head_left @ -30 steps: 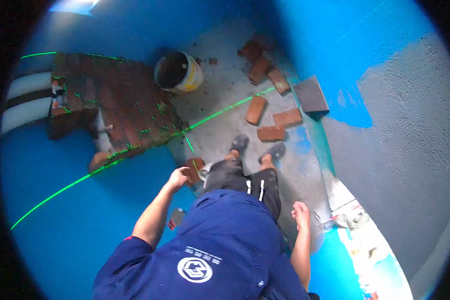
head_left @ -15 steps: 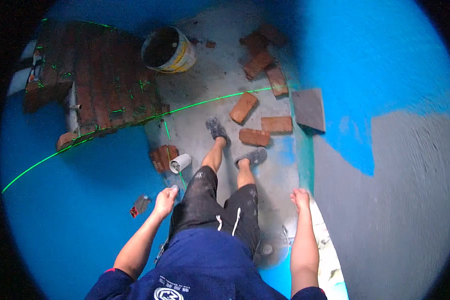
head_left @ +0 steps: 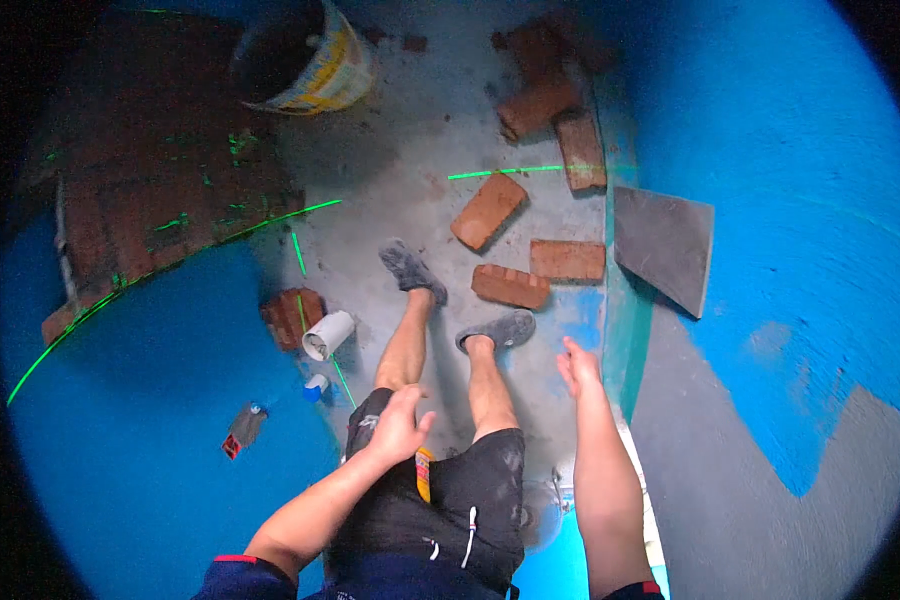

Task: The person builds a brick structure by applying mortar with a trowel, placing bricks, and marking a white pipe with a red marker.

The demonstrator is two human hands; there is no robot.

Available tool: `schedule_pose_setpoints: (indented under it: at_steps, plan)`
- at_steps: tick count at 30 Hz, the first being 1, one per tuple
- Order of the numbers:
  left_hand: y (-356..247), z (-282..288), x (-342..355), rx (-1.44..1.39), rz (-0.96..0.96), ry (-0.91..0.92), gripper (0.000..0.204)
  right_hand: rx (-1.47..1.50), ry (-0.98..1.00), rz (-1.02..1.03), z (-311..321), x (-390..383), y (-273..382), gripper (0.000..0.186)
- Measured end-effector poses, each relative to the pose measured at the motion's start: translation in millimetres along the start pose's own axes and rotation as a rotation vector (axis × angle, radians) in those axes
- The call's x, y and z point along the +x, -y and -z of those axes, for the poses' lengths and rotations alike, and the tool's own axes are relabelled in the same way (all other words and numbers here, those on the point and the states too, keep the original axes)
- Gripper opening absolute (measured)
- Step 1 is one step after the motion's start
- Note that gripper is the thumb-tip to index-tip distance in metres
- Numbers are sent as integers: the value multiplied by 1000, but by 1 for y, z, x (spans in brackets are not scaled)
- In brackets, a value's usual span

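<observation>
My left hand [head_left: 400,425] is in front of my dark shorts, its thumb held apart from the fingers and nothing visible in its grasp. Just below it, a yellow-orange strip-like thing [head_left: 424,475] shows against the shorts; I cannot tell whether the hand touches it. My right hand [head_left: 578,370] hangs over the floor on the right, fingers loosely apart, holding nothing. Left of my legs, a white cylinder [head_left: 328,335] rests by a reddish-brown brick [head_left: 290,317]. Near it is a small white-and-blue piece [head_left: 315,388].
Several bricks [head_left: 510,287] lie ahead of my feet. A grey tile [head_left: 665,245] leans on the blue-painted wall to the right. A white-and-yellow bucket [head_left: 335,75] stands by dark brickwork [head_left: 170,130] at the far left. Green laser lines cross brickwork and floor.
My left hand has moved right, from beside the small white piece to in front of my shorts. My right hand has risen slightly and its fingers have spread. The view has shifted.
</observation>
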State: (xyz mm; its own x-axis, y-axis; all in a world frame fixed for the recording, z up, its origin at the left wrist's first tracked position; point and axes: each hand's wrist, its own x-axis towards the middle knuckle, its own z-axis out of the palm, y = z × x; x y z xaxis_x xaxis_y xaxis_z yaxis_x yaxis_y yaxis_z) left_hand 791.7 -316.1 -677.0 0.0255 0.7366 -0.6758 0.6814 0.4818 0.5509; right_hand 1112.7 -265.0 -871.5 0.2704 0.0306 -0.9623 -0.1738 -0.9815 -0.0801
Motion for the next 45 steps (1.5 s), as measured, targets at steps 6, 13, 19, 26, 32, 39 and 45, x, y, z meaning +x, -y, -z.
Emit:
schedule_pose_setpoints:
  at_steps: [6,13,19,26,32,39,45]
  plan:
    - [23,-65,94,-106,45,341,31,37,-116,-53,-36,98,38,52]
    - [10,-83,129,23,-167,553,26,211,-152,60,-122,225,80,84]
    - [10,-53,150,99,-163,547,29,340,-72,93,-111,321,89,71]
    - [19,-50,161,-7,-10,568,31,847,188,-11,-102,165,110,63]
    - [-1,1,167,-332,562,225,25,739,710,222,-101,-26,114,73]
    - [42,51,102,-957,206,255,15,647,1227,92,-137,-251,139,90]
    - [-34,206,56,-1033,89,137,31,317,1077,39,-167,-361,162,77]
